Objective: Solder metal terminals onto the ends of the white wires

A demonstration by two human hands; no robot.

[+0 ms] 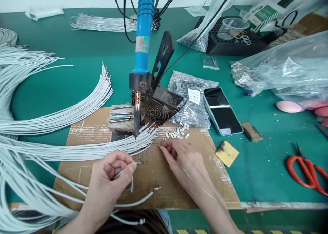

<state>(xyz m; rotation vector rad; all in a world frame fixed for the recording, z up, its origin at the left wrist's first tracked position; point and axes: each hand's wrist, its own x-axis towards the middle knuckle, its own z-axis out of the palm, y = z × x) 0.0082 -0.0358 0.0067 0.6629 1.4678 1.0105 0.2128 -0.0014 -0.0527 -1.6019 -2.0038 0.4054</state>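
Observation:
My left hand (112, 182) is closed in a pinch on a white cable (118, 174), and its coloured wire end pokes out past the thumb. My right hand (187, 164) rests over the cardboard (153, 179) with thumb and forefinger together. What those fingertips hold, if anything, is hidden; a thin shiny strand (198, 186) runs across the back of that hand. Just beyond them lies a scatter of small white connectors (176, 134). A soldering iron (142, 46) with a blue handle stands tip down in front of me, above a fanned bundle of white cables (102, 150).
More white cables (23, 172) fill the left side. Behind the iron's tip sits a dark coiled stand (161, 106). To the right are a plastic bag of parts (192, 97), a phone (222, 111), a yellow sponge (227, 153) and red-handled scissors (306, 172).

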